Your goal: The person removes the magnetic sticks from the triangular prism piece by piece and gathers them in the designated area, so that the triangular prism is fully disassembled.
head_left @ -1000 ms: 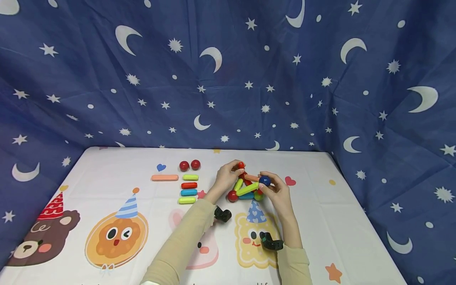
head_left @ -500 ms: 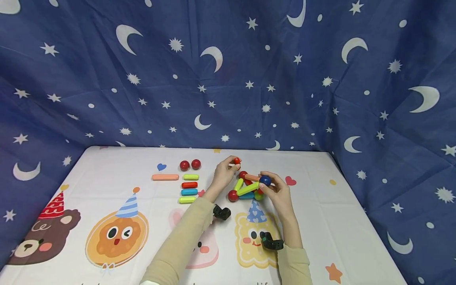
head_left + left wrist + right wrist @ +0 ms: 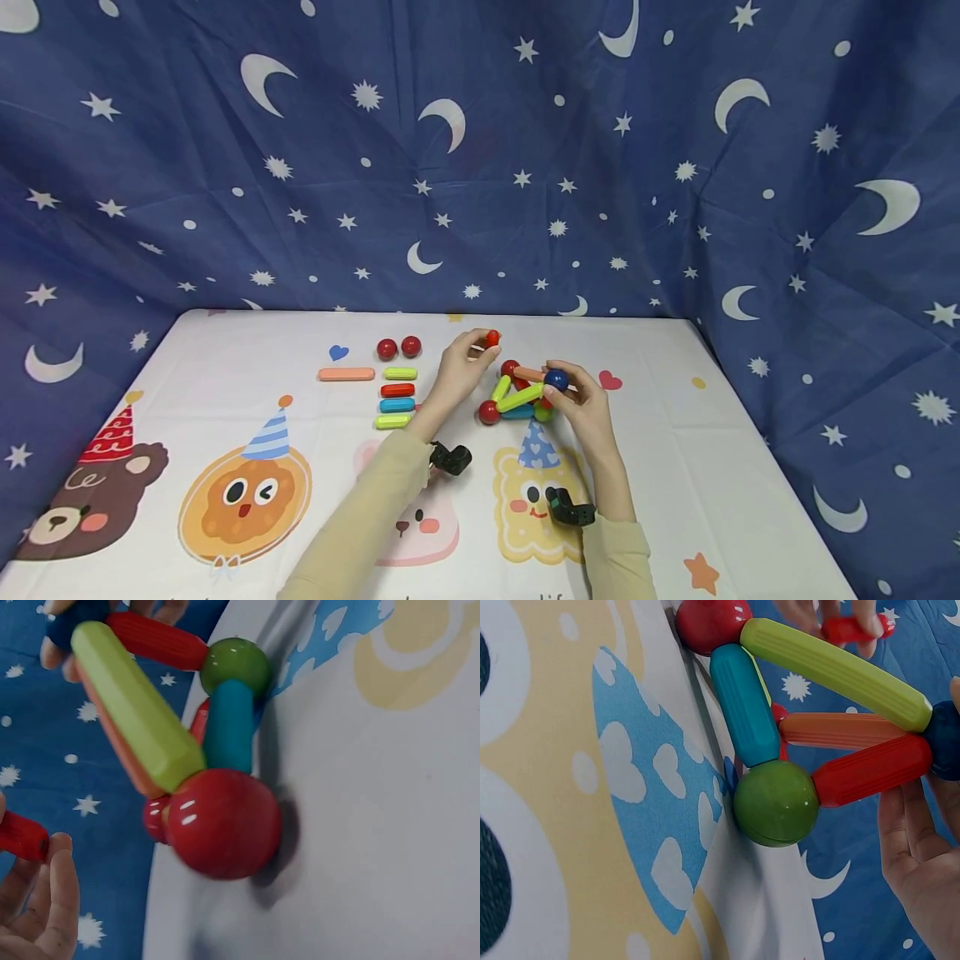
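Observation:
My left hand (image 3: 463, 362) pinches a short red stick (image 3: 492, 338) upright, left of and behind a frame of sticks and balls. The fingers of my right hand (image 3: 588, 402) pinch the blue ball (image 3: 556, 380) at the frame's raised corner. From that ball a yellow-green stick (image 3: 836, 671), an orange stick (image 3: 840, 730) and a red stick (image 3: 874, 771) slope downward. They lead to a red ball (image 3: 225, 823) at the front left, another red ball (image 3: 510, 368) behind and a green ball (image 3: 776, 804). A blue stick (image 3: 744, 705) joins the front red ball and the green one.
Left of the hands lie loose pieces: two red balls (image 3: 398, 347), a long orange stick (image 3: 347, 374), and a column of short sticks (image 3: 397, 391) in yellow-green, red and blue. A printed white cloth (image 3: 255, 358) covers the table; a blue starry curtain (image 3: 480, 217) hangs behind.
My left hand has drawn away leftward from the frame's rear red ball, carrying the short red stick. The right hand and the frame stay in place.

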Motion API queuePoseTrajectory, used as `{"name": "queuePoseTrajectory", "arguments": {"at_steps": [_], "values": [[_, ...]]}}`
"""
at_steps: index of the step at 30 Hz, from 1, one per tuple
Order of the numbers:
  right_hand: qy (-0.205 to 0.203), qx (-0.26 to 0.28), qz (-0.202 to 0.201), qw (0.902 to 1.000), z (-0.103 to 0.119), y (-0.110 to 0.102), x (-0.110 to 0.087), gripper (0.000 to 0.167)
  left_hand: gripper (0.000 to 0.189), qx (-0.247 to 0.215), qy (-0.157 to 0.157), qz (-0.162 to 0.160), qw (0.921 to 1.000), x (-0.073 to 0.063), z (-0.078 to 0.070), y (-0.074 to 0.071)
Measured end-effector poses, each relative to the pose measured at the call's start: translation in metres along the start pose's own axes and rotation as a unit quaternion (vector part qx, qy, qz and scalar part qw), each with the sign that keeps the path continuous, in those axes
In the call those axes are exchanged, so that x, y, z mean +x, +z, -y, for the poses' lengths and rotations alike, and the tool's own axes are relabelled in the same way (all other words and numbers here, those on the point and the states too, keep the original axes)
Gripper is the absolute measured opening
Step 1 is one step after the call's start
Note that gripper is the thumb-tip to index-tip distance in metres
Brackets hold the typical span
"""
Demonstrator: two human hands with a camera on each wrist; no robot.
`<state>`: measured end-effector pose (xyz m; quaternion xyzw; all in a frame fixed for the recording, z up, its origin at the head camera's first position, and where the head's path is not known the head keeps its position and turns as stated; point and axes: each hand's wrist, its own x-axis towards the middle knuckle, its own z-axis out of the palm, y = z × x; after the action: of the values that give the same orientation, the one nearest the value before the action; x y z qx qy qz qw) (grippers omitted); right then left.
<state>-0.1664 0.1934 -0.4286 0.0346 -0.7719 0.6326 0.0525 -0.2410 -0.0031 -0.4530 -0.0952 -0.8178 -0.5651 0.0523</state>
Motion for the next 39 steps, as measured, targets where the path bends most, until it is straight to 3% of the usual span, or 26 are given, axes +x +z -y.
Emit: {"name": "queuePoseTrajectory", "arguments": {"at_steps": [13, 25, 30, 33, 39], "values": [[0.007, 0.002, -0.006, 1.0000, -0.001, -0.002, -0.001, 0.038, 0.032, 0.039, -0.001, 0.005, 0.9992, -0.031, -0.022, -0.040], [0.004, 0.004, -0.007, 1.0000, -0.002, -0.001, 0.001, 0.037, 0.029, 0.090, -0.002, 0.022, 0.9957, -0.059, -0.024, -0.086], [0.006, 0.004, -0.005, 1.0000, -0.001, 0.001, 0.001, 0.037, 0.029, 0.143, 0.013, 0.042, 0.9888, -0.071, -0.019, -0.105], [0.009, 0.004, -0.005, 0.9999, -0.001, 0.001, 0.000, 0.037, 0.029, 0.181, 0.032, 0.057, 0.9814, -0.079, -0.015, -0.115], [0.010, 0.001, -0.006, 0.9999, 0.000, 0.001, 0.000, 0.037, 0.031, 0.232, 0.039, 0.093, 0.9674, -0.093, -0.003, -0.128]]}}
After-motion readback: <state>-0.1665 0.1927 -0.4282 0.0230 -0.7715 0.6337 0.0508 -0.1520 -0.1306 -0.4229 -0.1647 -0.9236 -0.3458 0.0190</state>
